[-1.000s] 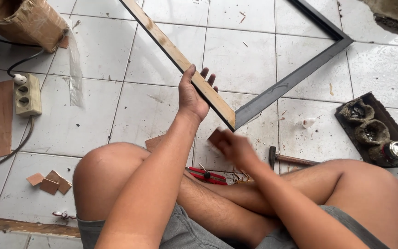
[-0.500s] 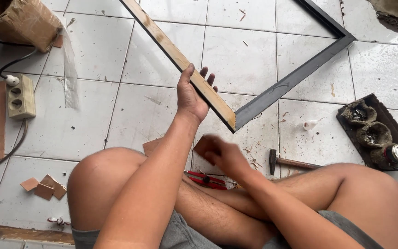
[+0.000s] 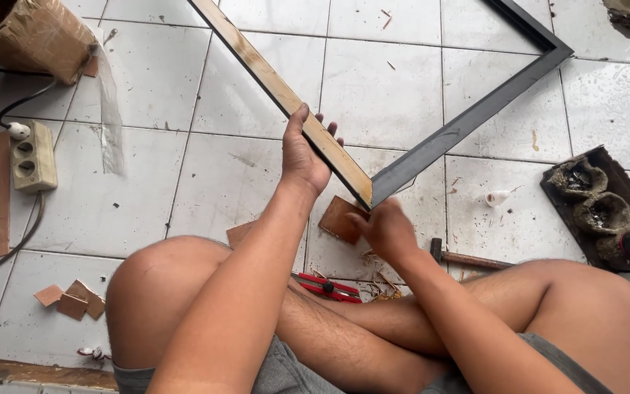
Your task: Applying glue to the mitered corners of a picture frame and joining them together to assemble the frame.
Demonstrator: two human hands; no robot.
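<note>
My left hand (image 3: 302,157) grips the pale wooden side of a large frame (image 3: 278,91), held up over the tiled floor. The frame's other side is dark grey (image 3: 468,120), and the two sides meet at a corner (image 3: 370,198) just above my right hand (image 3: 386,228). That hand is blurred, with its fingers curled, right under the corner. Its fingertips are at the edge of a small brown square piece (image 3: 338,219). Whether it holds the piece or the piece lies on the floor is unclear. I sit cross-legged with bare knees below.
Red-handled pliers (image 3: 327,286) and wood shavings lie by my legs, and a hammer (image 3: 468,257) lies to the right. A dark tray with cans (image 3: 607,208) sits far right. On the left are a socket strip (image 3: 32,155), a cardboard box (image 3: 27,33) and brown offcuts (image 3: 73,299).
My right hand moved left over the brown piece, then back right under the frame corner. My left hand kept its grip on the frame, which barely moved.
</note>
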